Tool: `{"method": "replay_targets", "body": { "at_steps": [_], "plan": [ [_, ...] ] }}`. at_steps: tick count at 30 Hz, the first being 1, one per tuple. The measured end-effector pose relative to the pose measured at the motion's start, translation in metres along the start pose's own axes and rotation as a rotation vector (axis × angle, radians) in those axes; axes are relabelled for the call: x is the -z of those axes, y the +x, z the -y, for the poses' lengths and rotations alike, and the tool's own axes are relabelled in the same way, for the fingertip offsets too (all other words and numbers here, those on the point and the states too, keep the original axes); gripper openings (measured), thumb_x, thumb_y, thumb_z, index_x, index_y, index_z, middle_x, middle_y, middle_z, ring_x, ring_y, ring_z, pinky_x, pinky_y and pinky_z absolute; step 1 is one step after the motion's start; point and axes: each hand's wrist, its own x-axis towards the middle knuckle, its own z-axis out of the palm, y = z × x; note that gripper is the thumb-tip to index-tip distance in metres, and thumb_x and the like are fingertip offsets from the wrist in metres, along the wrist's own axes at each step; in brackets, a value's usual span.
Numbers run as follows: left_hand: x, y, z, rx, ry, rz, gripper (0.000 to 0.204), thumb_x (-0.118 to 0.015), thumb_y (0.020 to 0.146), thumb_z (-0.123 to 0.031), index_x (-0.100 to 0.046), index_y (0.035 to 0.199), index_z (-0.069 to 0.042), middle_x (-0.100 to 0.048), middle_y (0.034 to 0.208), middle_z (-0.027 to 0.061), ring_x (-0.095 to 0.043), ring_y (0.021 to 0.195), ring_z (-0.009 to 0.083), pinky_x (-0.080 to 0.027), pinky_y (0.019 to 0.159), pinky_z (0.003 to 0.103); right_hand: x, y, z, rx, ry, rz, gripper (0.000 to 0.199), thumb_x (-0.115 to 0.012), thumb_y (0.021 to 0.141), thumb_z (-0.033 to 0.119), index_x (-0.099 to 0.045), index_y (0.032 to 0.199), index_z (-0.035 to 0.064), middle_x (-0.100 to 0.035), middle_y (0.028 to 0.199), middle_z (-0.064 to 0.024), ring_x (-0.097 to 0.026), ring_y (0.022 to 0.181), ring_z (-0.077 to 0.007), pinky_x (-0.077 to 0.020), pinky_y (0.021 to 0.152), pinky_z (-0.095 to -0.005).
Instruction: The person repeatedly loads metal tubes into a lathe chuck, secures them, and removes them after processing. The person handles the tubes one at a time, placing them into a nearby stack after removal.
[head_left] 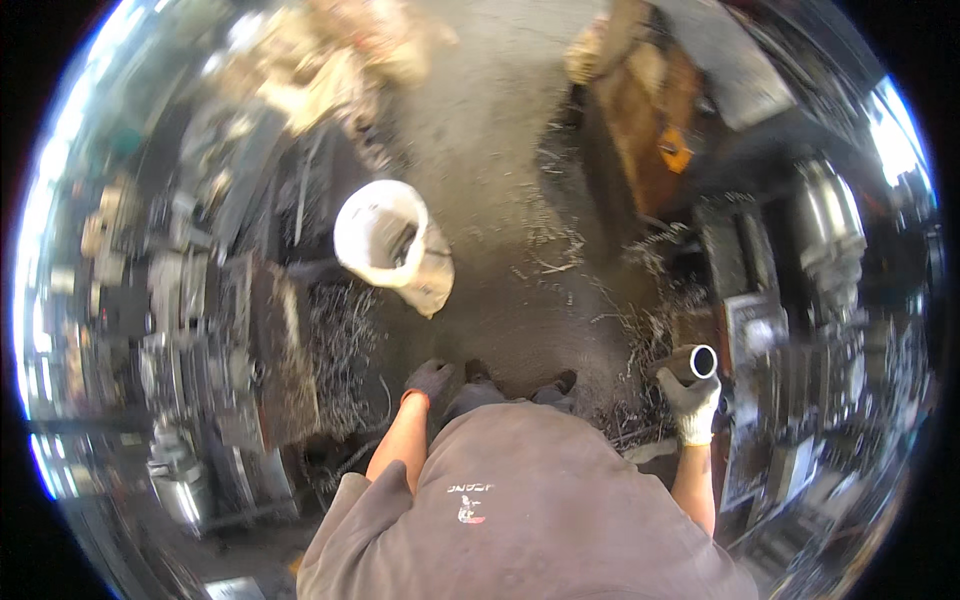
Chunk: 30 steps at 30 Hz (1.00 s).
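My right hand (692,400), in a white knit glove with grey-coated fingers, is closed around a short metal tube (678,358). The tube's bright ring-shaped end and dark hollow face up toward me. It is held beside the machinery on my right. My left hand (430,378), in a dark glove with a red cuff, hangs low at my left side near my leg. Its fingers are too dark and blurred to make out, and no object shows in it.
A white bucket (430,272) with something dark inside stands ahead to the left. Curly metal shavings (345,335) lie along both sides of the floor (490,190). Machines flank me, with a shiny metal cylinder (828,205) at right. Pale sacks (310,75) lie at far left.
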Motion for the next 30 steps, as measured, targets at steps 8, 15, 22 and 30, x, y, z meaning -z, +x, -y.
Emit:
{"method": "replay_targets", "body": {
  "at_steps": [8,15,22,30],
  "plan": [
    [-0.030,-0.044,0.202,0.443,-0.410,-0.139,0.052,-0.058,0.097,-0.046,-0.073,0.131,-0.008,-0.070,0.137,0.0216,-0.065,0.129,0.0413,-0.052,0.106,0.049,-0.214,-0.001,0.105,0.346,-0.304,0.575,0.038,-0.090,0.074,0.019,-0.076,0.106,0.0050,-0.080,0.094,-0.0122,-0.078,0.085,-0.0229,-0.0614,0.080,-0.0363],
    [-0.206,-0.199,0.335,0.844,-0.684,-0.241,0.055,-0.053,0.104,-0.044,-0.070,0.135,-0.003,-0.072,0.132,0.0219,-0.072,0.114,0.0384,-0.055,0.094,0.050,-0.349,-0.022,0.182,0.556,-0.320,1.017,0.034,-0.092,0.075,0.020,-0.075,0.100,0.0047,-0.079,0.090,-0.0114,-0.077,0.080,-0.0209,-0.0604,0.077,-0.0357],
    [-0.253,-0.271,0.256,1.590,-1.743,-0.987,0.055,-0.051,0.109,-0.044,-0.068,0.135,0.001,-0.072,0.131,0.0231,-0.072,0.109,0.0358,-0.057,0.090,0.043,-0.480,-0.079,0.267,0.913,-0.245,1.293,0.046,-0.094,0.074,0.025,-0.072,0.109,0.0042,-0.077,0.096,-0.0110,-0.076,0.084,-0.0242,-0.0611,0.080,-0.0383],
    [-0.136,-0.313,0.261,2.067,-0.265,-1.555,0.065,-0.054,0.109,-0.052,-0.058,0.143,0.003,-0.064,0.139,0.0264,-0.063,0.128,0.0405,-0.055,0.101,0.046,-0.621,-0.169,0.360,1.304,0.156,1.549,0.032,-0.088,0.083,0.024,-0.074,0.106,0.0067,-0.077,0.090,-0.0139,-0.077,0.079,-0.0274,-0.0618,0.071,-0.0381]
  ]
}}
